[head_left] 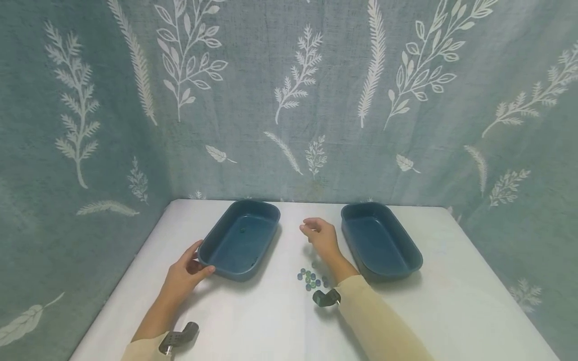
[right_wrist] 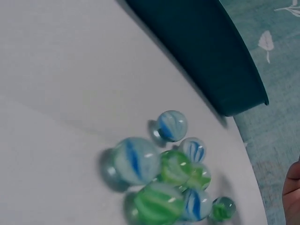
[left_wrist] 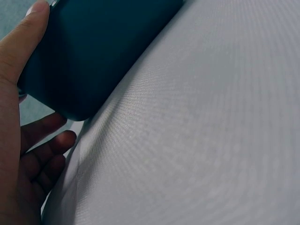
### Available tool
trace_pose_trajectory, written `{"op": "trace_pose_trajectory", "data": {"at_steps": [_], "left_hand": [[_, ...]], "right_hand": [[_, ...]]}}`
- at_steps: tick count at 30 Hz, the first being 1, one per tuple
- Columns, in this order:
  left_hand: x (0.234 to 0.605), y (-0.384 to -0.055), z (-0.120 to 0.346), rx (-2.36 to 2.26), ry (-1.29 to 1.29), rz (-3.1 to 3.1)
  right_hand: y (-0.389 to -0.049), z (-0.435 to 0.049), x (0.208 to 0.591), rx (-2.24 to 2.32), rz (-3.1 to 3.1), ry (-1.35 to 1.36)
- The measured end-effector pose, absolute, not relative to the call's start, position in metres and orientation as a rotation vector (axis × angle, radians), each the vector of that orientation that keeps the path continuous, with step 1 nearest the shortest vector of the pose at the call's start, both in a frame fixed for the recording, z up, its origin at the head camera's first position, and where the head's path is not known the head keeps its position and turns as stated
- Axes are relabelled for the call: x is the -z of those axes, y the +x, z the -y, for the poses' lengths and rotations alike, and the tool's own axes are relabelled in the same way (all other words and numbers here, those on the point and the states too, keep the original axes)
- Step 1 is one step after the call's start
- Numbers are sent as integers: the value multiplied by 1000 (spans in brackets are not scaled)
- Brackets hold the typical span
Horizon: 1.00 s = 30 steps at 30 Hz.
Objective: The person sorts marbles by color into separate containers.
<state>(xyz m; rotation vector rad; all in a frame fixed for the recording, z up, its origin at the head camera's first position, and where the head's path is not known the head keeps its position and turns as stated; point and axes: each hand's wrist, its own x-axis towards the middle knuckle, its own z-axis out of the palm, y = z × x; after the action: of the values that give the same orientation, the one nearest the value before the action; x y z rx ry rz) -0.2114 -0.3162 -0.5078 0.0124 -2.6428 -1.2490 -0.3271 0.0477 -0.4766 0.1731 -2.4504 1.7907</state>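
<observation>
My left hand [head_left: 180,276] holds the near-left corner of a dark teal tray [head_left: 221,273], thumb at the rim and fingers around the corner. Inside that tray lie a green marble [head_left: 242,230] and another small dark piece near its right wall. Above the table between two trays hangs my right hand [head_left: 321,238], thumb and forefinger tips close together; I cannot tell whether a marble is between them. Below it on the table sits a loose cluster of clear glass marbles [right_wrist: 137,161] with blue or green swirls.
A second teal tray [head_left: 377,273] stands to the right of my right hand, with bare floor showing inside. Both trays rest on a white-covered table [head_left: 253,321]. A patterned grey-green curtain [head_left: 289,165] closes off the back and sides.
</observation>
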Motion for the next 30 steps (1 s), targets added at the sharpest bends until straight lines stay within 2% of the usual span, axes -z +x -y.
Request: {"op": "trace_pose_trajectory", "data": {"at_steps": [30], "left_hand": [[510, -212, 317, 1245, 40, 2657]], "right_hand": [[-286, -82, 496, -1773, 2544, 68]]}}
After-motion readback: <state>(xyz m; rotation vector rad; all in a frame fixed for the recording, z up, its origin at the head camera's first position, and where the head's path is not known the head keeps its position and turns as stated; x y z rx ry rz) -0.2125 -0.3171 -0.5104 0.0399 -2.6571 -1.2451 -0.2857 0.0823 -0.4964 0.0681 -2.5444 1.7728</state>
